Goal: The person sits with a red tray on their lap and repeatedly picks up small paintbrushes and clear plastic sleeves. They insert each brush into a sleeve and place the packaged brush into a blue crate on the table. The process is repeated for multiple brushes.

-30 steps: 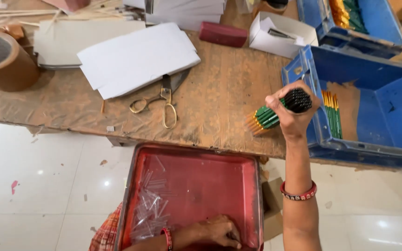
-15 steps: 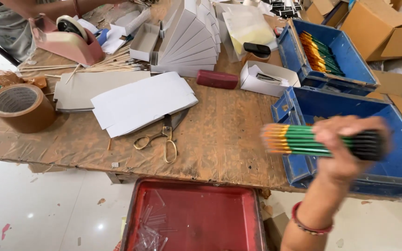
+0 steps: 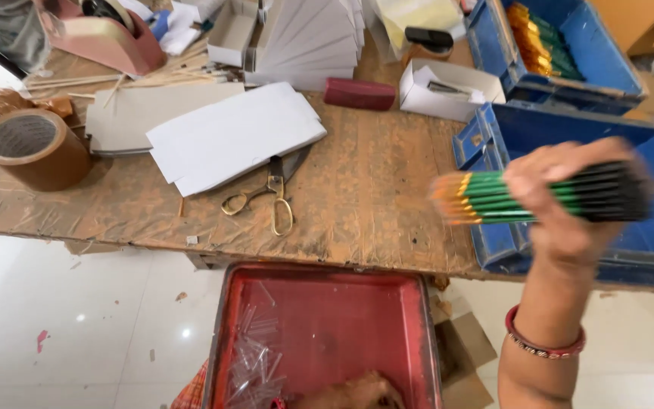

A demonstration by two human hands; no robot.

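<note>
My right hand (image 3: 569, 212) is raised at the right, closed around a bundle of green pencils (image 3: 493, 198) held sideways, orange ends pointing left; it is blurred by motion. It hovers in front of a blue crate (image 3: 486, 151) at the table's right end. My left hand (image 3: 353, 394) rests low inside a red tray (image 3: 327, 303) at the bottom, beside a heap of clear plastic sleeves (image 3: 255, 363); only its top shows, so its grip is unclear.
On the worn wooden table (image 3: 372, 189) lie brass-handled scissors (image 3: 270, 193), white paper sheets (image 3: 232, 136), a brown tape roll (image 3: 32, 148), a maroon case (image 3: 359, 94), a white box (image 3: 448, 91) and a second blue crate of pencils (image 3: 554, 45). A person stands at top left.
My right hand has turned the pencil bundle from end-on to sideways and lifted it. The camera view has tilted up and closed in on the table.
</note>
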